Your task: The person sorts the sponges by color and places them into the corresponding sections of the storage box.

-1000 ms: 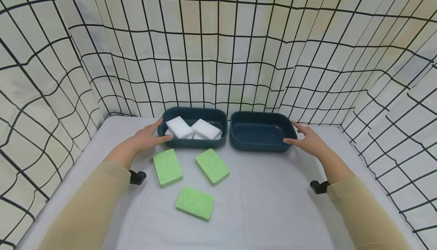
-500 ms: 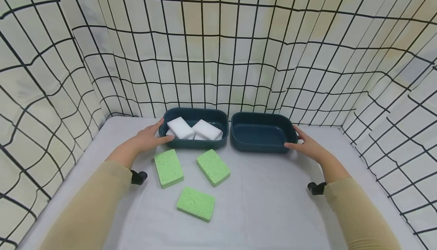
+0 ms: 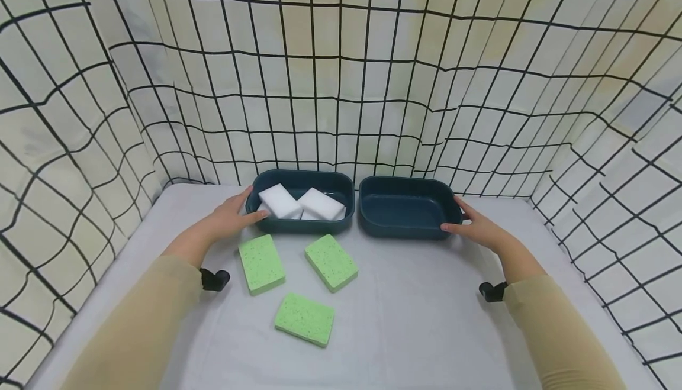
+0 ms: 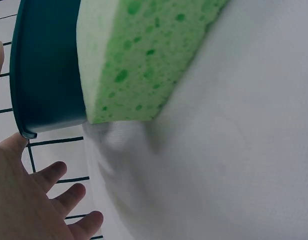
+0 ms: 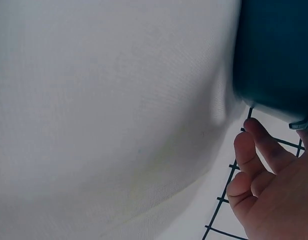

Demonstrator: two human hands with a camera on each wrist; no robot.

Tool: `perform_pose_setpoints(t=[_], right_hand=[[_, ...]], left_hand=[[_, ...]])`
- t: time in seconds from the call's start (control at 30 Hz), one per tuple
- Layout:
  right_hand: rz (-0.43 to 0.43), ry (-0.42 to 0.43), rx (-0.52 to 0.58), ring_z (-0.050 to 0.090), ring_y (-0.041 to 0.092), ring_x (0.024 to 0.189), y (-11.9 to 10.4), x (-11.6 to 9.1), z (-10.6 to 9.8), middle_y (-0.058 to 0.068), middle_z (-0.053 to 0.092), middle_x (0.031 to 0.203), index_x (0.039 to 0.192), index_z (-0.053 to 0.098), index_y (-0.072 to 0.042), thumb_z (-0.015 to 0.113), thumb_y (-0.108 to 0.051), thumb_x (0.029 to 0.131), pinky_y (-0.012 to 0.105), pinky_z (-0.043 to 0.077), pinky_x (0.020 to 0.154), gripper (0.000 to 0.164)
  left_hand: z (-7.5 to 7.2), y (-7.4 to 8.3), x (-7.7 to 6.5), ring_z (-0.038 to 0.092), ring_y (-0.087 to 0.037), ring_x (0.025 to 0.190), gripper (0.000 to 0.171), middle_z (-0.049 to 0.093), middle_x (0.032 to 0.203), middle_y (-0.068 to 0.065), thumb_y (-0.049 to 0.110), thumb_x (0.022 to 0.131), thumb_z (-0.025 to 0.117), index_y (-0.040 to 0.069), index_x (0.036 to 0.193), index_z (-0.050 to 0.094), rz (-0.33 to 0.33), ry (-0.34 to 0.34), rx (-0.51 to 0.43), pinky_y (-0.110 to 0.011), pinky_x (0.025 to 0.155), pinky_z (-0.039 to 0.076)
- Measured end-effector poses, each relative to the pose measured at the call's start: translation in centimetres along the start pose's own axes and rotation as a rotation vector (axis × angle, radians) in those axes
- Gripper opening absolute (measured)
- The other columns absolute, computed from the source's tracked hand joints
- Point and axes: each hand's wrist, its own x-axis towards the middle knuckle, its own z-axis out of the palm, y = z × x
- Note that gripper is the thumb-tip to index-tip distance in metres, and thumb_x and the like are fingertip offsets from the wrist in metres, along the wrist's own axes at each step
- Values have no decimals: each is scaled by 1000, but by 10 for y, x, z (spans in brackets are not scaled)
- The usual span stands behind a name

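Two dark teal oblong bins stand side by side at the back in the head view. The left bin (image 3: pixel 298 227) holds several white foam blocks (image 3: pixel 322 203); the right bin (image 3: pixel 407 230) has nothing inside. My left hand (image 3: pixel 226 217) is at the left bin's outer end, thumb over the front rim and fingers spread. In the left wrist view an index fingertip meets the lip of its end. My right hand (image 3: pixel 482 227) mirrors this at the right bin's outer end, its thumb by the front rim and an index finger under the lip, the other fingers loosely bent.
Three speckled green sponges lie on the white cloth in front of the left bin: a left one (image 3: pixel 262 264), a right one (image 3: pixel 331 263) and a nearer one (image 3: pixel 305 319). A black wire grid (image 3: pixel 341 58) over pale cloth walls the back and both sides.
My right hand has shifted slightly around its bin's end, with the index finger lower and the wrist a little further left. The left hand, bins and sponges stay as they were.
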Motion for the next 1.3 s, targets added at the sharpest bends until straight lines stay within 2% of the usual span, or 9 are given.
perform_pose_setpoints(t=[0.2, 0.4, 0.57, 0.67, 0.8, 0.97, 1.1, 1.3], right_hand=[[-4, -7, 7, 17, 54, 143, -1, -1, -1, 33, 17, 157, 160, -8, -29, 64, -66, 86, 73, 21, 108, 110], [-13, -7, 9, 19, 53, 143, -2, -1, -1, 33, 17, 157, 160, -8, -29, 64, -65, 86, 72, 22, 108, 109], [-18, -6, 14, 19, 52, 143, -2, -2, -2, 32, 16, 158, 160, -8, -29, 64, -62, 88, 72, 22, 108, 106], [-16, -9, 20, 21, 52, 142, -3, -3, -1, 32, 16, 158, 160, -8, -29, 64, -62, 88, 72, 23, 108, 107], [-9, -13, 11, 23, 52, 142, -3, -5, -2, 33, 17, 157, 160, -8, -28, 64, -63, 88, 71, 25, 108, 108], [-4, -6, 5, 26, 53, 140, -3, -6, -3, 35, 20, 155, 160, -8, -28, 64, -63, 88, 71, 26, 107, 108], [-12, -15, 8, 32, 51, 138, -3, -5, -1, 35, 22, 154, 160, -8, -27, 64, -63, 88, 69, 28, 107, 108], [-14, -20, -9, 43, 48, 132, -6, -4, 1, 36, 25, 153, 160, -8, -27, 63, -65, 87, 68, 30, 106, 109]], left_hand=[[-3, 5, -1, 5, -52, 146, 95, 6, 161, -30, 61, 97, 50, 13, 160, -3, 53, 66, -9, -71, 112, 11], [-2, 6, -11, 4, -51, 146, 94, 6, 163, -25, 61, 96, 52, 16, 161, 1, 108, 90, 29, -72, 111, 11], [0, 11, -26, 9, -50, 146, 97, 12, 162, -24, 70, 91, 52, 20, 161, 7, 162, 104, 100, -72, 110, 15], [1, 13, -38, 14, -50, 145, 98, 18, 161, -23, 73, 87, 54, 21, 161, 16, 212, 123, 144, -72, 110, 18], [6, 19, -56, 21, -46, 144, 91, 29, 159, -18, 67, 86, 63, 20, 157, 30, 301, 138, 194, -70, 110, 21], [18, 28, -77, 37, -39, 137, 78, 46, 151, -9, 56, 84, 73, 22, 150, 46, 414, 124, 253, -64, 109, 30], [31, 32, -95, 49, -31, 126, 71, 55, 144, 0, 53, 81, 76, 27, 143, 55, 488, 97, 309, -58, 102, 39], [47, 38, -120, 53, -17, 115, 64, 59, 137, 13, 55, 79, 77, 31, 136, 61, 573, 3, 335, -45, 93, 44]])
